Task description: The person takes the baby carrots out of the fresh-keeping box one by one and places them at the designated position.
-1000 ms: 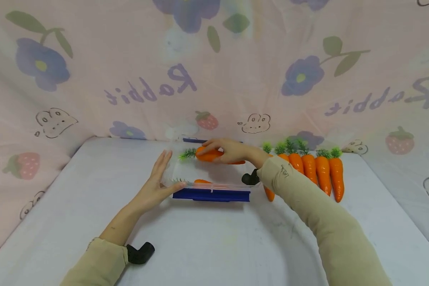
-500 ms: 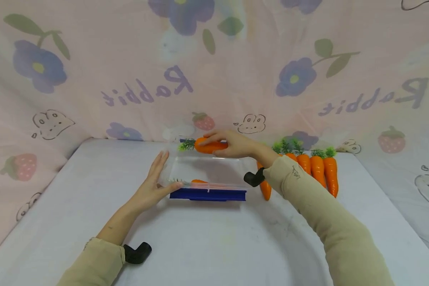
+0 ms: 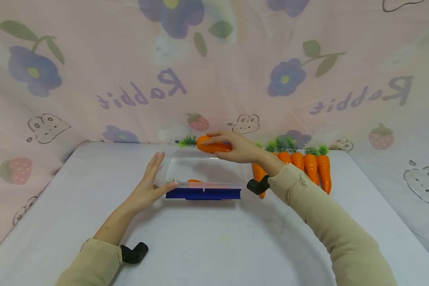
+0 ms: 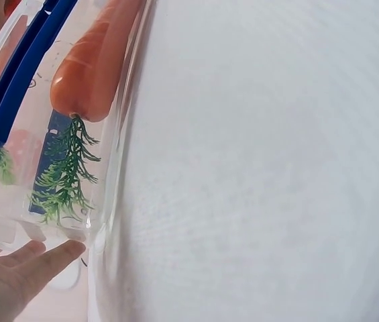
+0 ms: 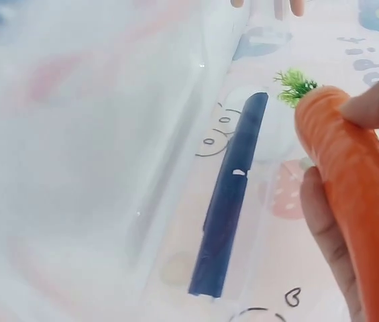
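Note:
My right hand (image 3: 241,147) pinches an orange carrot (image 5: 350,174) with thumb and fingers, holding it roughly level over the back of a clear plastic box (image 3: 218,185). Its green feathery top (image 3: 187,141) points left. Against the left end of the box rests my left hand (image 3: 145,188), with the thumb on the near rim and straight fingers spread along the side. Another carrot (image 4: 88,74) lies inside by the near wall, seen through the plastic in the left wrist view. A dark blue clip flap (image 3: 203,194) hangs open along the front.
Several carrots (image 3: 310,167) lie side by side to the right of the box, green tops toward the back; my right forearm covers part of them. Behind the white table (image 3: 207,242) hangs a printed curtain (image 3: 228,59). A second blue flap (image 5: 229,201) shows at the box's far side.
My right hand has lifted the carrot from inside the box to above its back rim. My left hand keeps its place on the box. The head view has turned slightly right.

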